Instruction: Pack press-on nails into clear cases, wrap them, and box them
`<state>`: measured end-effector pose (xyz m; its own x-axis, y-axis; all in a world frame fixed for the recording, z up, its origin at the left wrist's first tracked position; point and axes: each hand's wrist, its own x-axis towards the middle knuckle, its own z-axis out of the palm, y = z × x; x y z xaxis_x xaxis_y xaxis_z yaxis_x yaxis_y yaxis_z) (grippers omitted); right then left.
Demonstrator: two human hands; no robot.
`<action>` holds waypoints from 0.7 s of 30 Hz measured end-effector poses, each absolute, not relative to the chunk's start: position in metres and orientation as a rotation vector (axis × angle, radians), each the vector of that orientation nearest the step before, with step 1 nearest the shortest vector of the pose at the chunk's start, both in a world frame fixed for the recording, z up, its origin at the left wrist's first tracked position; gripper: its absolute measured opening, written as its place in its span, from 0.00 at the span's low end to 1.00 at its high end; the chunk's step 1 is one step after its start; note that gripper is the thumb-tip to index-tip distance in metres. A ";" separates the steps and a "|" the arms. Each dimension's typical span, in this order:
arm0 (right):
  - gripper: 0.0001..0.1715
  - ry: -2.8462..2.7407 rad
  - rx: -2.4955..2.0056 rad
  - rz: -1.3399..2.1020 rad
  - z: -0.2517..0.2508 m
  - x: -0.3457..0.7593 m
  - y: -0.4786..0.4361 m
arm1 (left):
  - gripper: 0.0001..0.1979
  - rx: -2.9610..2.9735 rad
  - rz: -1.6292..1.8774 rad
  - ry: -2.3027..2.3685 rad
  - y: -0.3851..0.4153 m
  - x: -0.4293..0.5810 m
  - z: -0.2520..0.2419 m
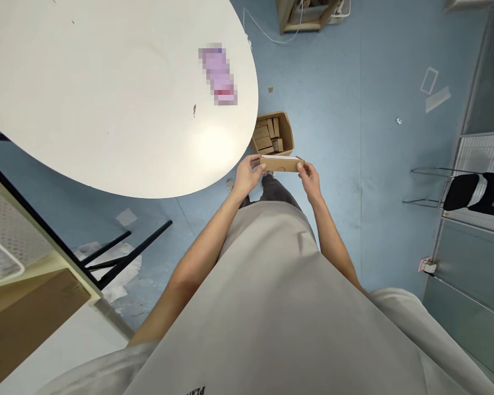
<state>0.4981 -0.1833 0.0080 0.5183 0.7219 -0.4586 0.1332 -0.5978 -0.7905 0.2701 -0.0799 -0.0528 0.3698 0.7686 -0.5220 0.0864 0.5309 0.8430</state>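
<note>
A long, narrow brown cardboard box [281,164] is held level in front of my body, with a white strip showing along its far top edge. The fingers of my left hand [248,174] grip its left end, thumb on the near face. At the other end, my right hand [309,178] pinches the corner between thumb and fingers. Just beyond the held box, a larger cardboard carton [287,134] stands on the floor with several small brown boxes [264,133] inside. What the white strip belongs to cannot be made out.
A white round-edged table [127,109] is at the left, bearing a blurred purple item [219,74]. Black metal legs [127,255] stick out over the blue floor [333,109] at lower left. To the right is a black folding chair [463,192]. A wooden cabinet [304,24] stands at the back.
</note>
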 end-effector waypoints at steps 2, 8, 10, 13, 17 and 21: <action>0.48 -0.714 -2.053 1.087 -0.002 0.510 -0.179 | 0.23 0.900 0.506 1.162 -0.084 0.274 -0.062; 0.37 -0.584 -1.991 1.310 -0.042 0.556 -0.156 | 0.26 1.054 0.504 1.364 -0.081 0.312 -0.084; 0.29 -0.400 -1.968 1.376 -0.057 0.575 -0.146 | 0.24 1.103 0.476 1.451 -0.076 0.337 -0.091; 0.15 -0.063 -1.987 1.476 -0.082 0.610 -0.131 | 0.20 1.107 0.372 1.554 -0.069 0.380 -0.107; 0.14 0.146 -2.047 1.602 -0.118 0.656 -0.113 | 0.19 1.055 0.189 1.707 -0.063 0.433 -0.153; 0.21 0.065 -2.167 1.622 -0.159 0.684 -0.101 | 0.22 1.053 0.114 1.727 -0.059 0.470 -0.221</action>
